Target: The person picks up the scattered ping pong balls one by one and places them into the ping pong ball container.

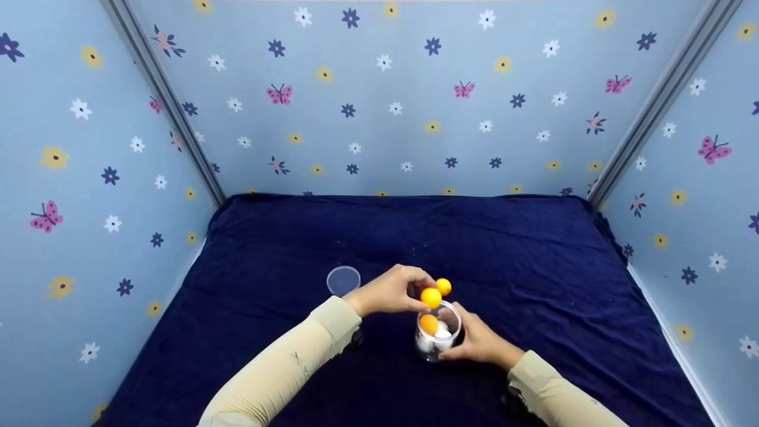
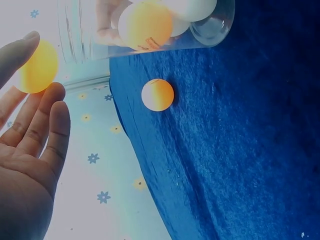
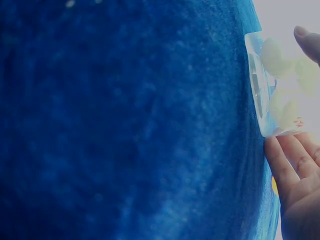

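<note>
My left hand [image 1: 391, 289] pinches an orange ball [image 1: 431, 298] between thumb and fingertips, right over the mouth of a clear jar [image 1: 424, 351]. Several white balls [image 1: 442, 335] and an orange ball [image 1: 429, 324] sit inside the jar. From the right side, my right hand [image 1: 483, 343] grips the jar with the thumb on the near side and the fingers behind. Another orange ball [image 2: 157, 95] lies on the cloth just beyond the jar. In the right wrist view, the jar's base and white balls [image 3: 277, 57] show between thumb and fingers.
A round clear lid [image 1: 344, 280] lies on the dark blue cloth [image 1: 504, 249] left of the jar, partly overlapped by the left forearm in the head view. Flower-patterned walls [image 1: 379, 89] stand at the back and on both sides.
</note>
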`<state>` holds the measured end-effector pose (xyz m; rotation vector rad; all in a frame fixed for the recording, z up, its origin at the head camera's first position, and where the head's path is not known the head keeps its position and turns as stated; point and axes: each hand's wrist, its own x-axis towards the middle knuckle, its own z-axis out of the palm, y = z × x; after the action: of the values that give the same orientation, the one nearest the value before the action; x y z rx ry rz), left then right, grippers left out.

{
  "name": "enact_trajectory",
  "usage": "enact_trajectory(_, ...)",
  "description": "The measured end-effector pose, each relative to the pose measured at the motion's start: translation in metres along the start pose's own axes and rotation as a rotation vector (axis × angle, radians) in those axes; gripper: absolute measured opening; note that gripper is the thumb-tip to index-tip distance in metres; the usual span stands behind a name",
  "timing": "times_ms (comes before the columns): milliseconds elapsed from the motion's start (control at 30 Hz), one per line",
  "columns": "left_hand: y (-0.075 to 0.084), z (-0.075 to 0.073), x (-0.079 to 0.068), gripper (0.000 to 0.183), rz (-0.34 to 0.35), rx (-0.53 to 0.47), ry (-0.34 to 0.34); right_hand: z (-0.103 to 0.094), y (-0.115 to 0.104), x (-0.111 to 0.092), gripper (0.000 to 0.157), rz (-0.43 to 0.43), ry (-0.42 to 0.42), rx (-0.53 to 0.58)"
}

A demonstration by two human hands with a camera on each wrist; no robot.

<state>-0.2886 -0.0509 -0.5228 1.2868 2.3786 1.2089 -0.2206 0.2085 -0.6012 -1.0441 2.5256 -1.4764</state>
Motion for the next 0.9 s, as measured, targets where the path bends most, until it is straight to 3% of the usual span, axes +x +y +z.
enact_trajectory(567, 0.0050, 0.0068, 0.0006, 0.038, 0.070, 0.019, -0.003, -0.0004, 0.0002, -0.0007, 0.082, 0.012, -0.023, 0.003)
enact_trajectory(900, 0.0070, 0.0082, 0.0009, 0.039, 0.039, 0.022, -0.026, -0.0010, -0.0002, -0.0002, 0.082, -0.007, -0.009, -0.013)
